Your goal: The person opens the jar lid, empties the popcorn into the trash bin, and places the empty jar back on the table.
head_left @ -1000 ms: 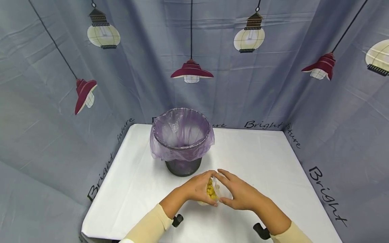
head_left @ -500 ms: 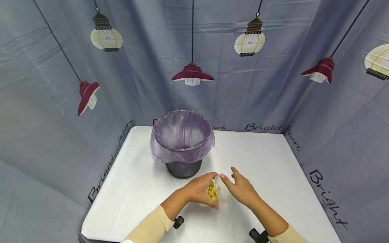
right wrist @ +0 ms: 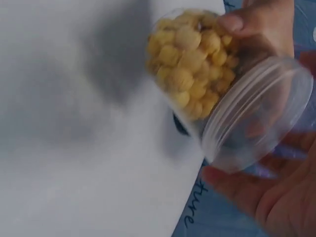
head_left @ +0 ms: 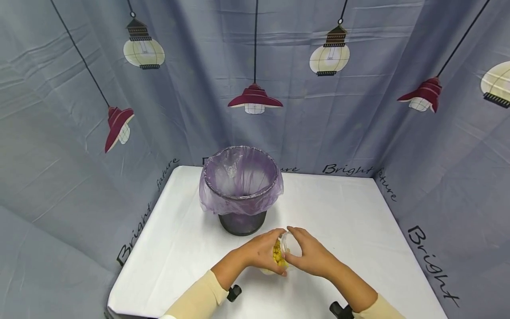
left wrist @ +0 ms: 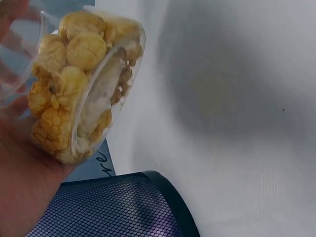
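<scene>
A clear plastic jar of yellow popcorn is tipped on its side above the white table, its lid end facing right. My left hand grips the jar body, thumb on the near side and fingers on the far side. At the other end, my right hand holds the clear lid with thumb and fingers curled round its rim. In the left wrist view the jar's base faces the camera, with popcorn pressed against the wall.
Behind the hands stands a black mesh bin lined with a purple plastic bag. The white table ends at a grey-blue curtain printed with lamps. A black wrist mount sits under the left forearm.
My right hand came off the lid, its fingers lifting away, then closed round the lid again. My left hand has kept its grip on the jar. The head view has shifted slightly.
</scene>
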{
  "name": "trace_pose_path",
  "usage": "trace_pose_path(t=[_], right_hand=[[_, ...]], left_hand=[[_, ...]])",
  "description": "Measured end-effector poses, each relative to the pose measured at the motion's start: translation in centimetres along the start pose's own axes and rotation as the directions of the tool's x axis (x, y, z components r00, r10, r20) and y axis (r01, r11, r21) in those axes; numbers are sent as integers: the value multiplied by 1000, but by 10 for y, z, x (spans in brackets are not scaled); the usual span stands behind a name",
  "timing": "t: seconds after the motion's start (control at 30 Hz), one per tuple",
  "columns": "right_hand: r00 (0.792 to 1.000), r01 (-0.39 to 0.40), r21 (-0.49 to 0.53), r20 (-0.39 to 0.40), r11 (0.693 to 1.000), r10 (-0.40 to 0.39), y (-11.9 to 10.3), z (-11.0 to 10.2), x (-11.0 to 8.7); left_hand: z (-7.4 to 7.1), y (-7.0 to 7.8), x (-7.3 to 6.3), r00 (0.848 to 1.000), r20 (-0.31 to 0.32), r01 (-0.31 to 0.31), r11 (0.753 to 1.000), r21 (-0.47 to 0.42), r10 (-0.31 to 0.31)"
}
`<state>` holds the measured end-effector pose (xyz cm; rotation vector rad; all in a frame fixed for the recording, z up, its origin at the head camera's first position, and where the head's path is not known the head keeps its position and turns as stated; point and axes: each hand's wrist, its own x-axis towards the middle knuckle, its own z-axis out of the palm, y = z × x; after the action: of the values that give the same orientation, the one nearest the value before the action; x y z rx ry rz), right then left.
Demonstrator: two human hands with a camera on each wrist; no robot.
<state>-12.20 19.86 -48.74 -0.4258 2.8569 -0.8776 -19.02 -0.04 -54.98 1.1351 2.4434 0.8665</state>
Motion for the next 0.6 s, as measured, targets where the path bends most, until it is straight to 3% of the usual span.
trace_pose_path(t=[0.1, 0.2, 0.37, 0.6], right_hand=[[984, 178, -67, 17, 982, -177, 5, -5, -3], [958, 288, -111, 30, 951, -287, 8, -10, -6], [935, 354, -147, 29, 924, -354, 8, -17, -9], [912, 409, -179, 46, 895, -408, 7, -19, -12]], left_hand=[[-2, -1, -2, 1000, 14, -17, 999, -46, 18], [-4, -1, -2, 998, 36, -37, 992, -121, 41], [-6, -1, -1, 994, 67, -65, 969, -238, 83], [-6, -1, -4, 993, 56, -91, 969, -229, 106]])
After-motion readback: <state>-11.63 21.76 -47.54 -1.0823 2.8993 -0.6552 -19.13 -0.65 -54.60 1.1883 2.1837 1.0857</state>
